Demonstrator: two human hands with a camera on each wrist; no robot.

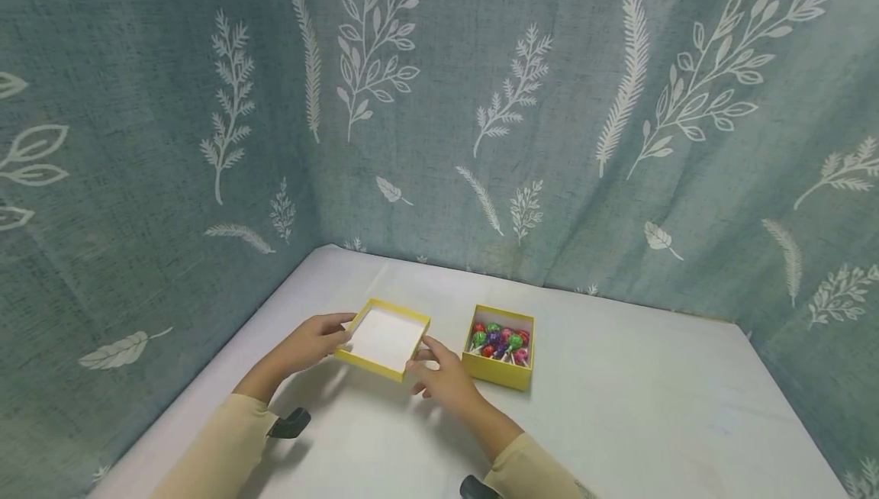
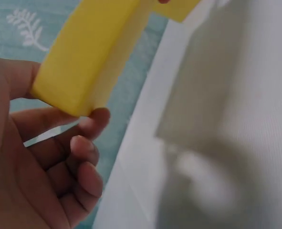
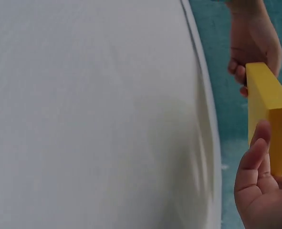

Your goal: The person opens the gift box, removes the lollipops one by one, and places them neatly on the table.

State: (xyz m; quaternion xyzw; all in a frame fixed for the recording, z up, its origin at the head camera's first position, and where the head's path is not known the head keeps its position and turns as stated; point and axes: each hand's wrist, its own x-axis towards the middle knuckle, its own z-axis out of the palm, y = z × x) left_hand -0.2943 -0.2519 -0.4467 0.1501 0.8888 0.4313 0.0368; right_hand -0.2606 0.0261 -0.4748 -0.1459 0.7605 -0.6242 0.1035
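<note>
Two hands hold one shallow yellow lid, its single white inner face turned upward, above the one white desk (image 1: 652, 407). The left hand (image 1: 312, 341) pinches the lid (image 1: 386, 337) by its left side, thumb and forefinger at the edge, the remaining fingers loosely curled below. The right hand (image 1: 442, 377) grips the opposite side by the near right corner, fingers and thumb bent about the edge. Both forearms reach forward and slant inward towards the lid, in two cream sleeves (image 1: 220, 438), with one dark piece (image 1: 290, 423) showing at each. Just right of the right hand, one open yellow box (image 1: 496, 371) stands on the desk, holding several lollipops (image 1: 514, 342) in red, green, purple and pink; they overlap too much for an exact count.
</note>
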